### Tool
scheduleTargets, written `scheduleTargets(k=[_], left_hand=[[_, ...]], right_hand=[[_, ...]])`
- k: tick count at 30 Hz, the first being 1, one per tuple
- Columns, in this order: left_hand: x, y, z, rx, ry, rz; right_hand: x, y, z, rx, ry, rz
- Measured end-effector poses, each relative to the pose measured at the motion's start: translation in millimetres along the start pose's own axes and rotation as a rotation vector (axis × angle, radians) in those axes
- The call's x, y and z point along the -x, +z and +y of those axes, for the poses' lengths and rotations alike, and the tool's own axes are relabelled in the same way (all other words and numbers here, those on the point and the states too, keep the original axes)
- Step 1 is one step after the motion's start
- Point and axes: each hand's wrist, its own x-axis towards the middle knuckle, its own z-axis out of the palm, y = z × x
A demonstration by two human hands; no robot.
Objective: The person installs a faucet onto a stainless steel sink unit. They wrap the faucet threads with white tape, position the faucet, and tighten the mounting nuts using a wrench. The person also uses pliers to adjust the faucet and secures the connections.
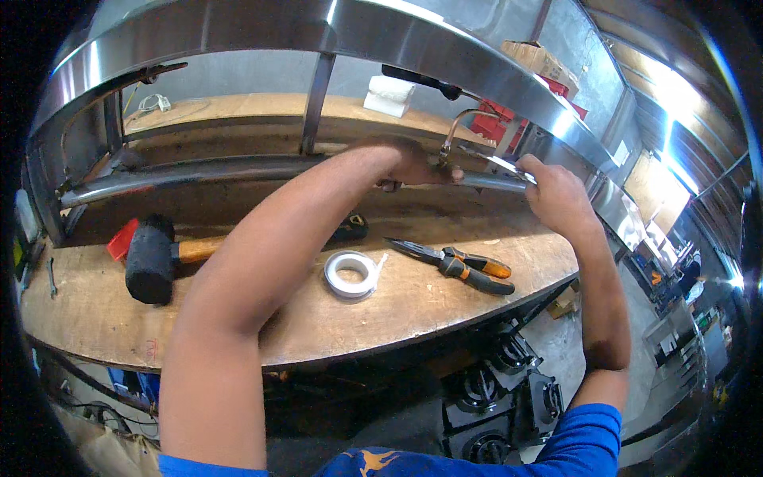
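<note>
My right hand [556, 195] is closed round the end of a silver wrench [502, 164], which points left to a brass fitting [445, 153]. From the fitting a thin bent metal tube [461, 119] curves up and right under the steel frame. My left hand [409, 165] reaches over the steel pipe [262, 168], its fingers curled at the fitting's base; the palm side is hidden. On the wooden bench below lie pliers [457, 264] with black and orange handles and a roll of white tape [350, 275].
A black-headed mallet [151, 262] lies left, its wooden handle partly behind my left arm. The stainless steel frame [262, 28] spans the bench [413, 318]. A white foam block [389, 95] and red boxes [493, 119] stand behind. Black burner parts [481, 389] sit below the front edge.
</note>
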Motion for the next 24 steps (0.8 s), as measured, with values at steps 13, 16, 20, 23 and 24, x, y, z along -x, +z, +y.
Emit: scheduleTargets(k=[13, 16, 20, 23, 24], left_hand=[[33, -19, 27, -0.137, -0.076, 0.091], [27, -19, 23, -0.08, -0.16, -0.074], [29, -22, 30, 0.046, -0.216, -0.15], [30, -26, 35, -0.022, -0.312, -0.18], [30, -26, 35, -0.022, -0.318, -0.178]], right_hand=[[-94, 126, 53, -0.147, -0.318, 0.187], [-98, 132, 53, -0.171, -0.348, 0.188], [-106, 133, 55, -0.26, -0.403, 0.178], [-111, 128, 53, -0.249, -0.431, 0.156], [-113, 126, 53, -0.265, -0.492, 0.177]])
